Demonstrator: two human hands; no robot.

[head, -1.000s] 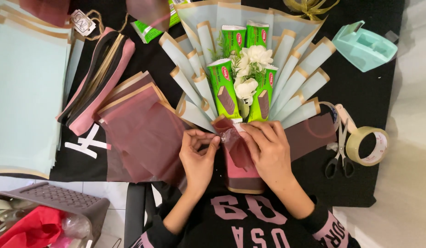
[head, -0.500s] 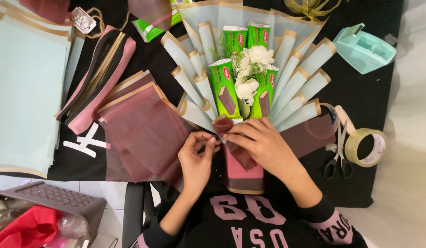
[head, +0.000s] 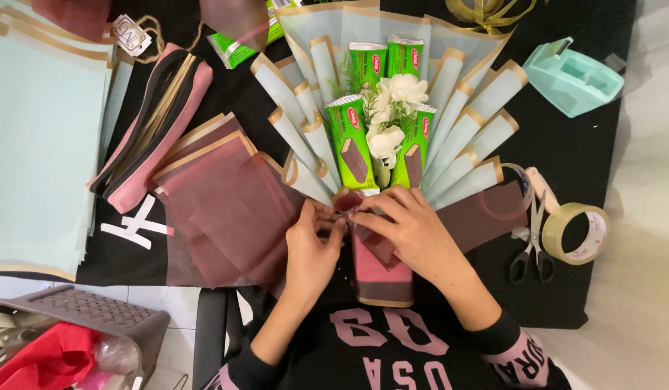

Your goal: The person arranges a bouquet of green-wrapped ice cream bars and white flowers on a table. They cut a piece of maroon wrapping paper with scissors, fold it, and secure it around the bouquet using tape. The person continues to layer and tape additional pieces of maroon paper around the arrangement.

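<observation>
The bouquet lay flat on the black table cover, its fan of pale rolled paper cones spread away from the person and its narrow wrapped stem pointing back toward the person's chest, which seemed to keep the gathering point close for fine work. Just below the green snack bars and white flowers at the bouquet's centre, the left hand and the right hand met at the neck of the bouquet. Both had their fingertips drawn narrow, pinching a small fold of maroon wrapping paper against the stem, probably to hold the pleat tight where the wrap gathers. Left of the bouquet, loose maroon sheets overlapped almost to the left wrist, so that side was crowded; farther left sat a stack of pale blue paper. Right of the bouquet, the scissors and a roll of clear tape lay near the right forearm, with bare cover between them and the hand, and a mint tape dispenser rested above them near the cover's far edge. The stem end reached close to the near edge of the cover, leaving little room toward the person.
</observation>
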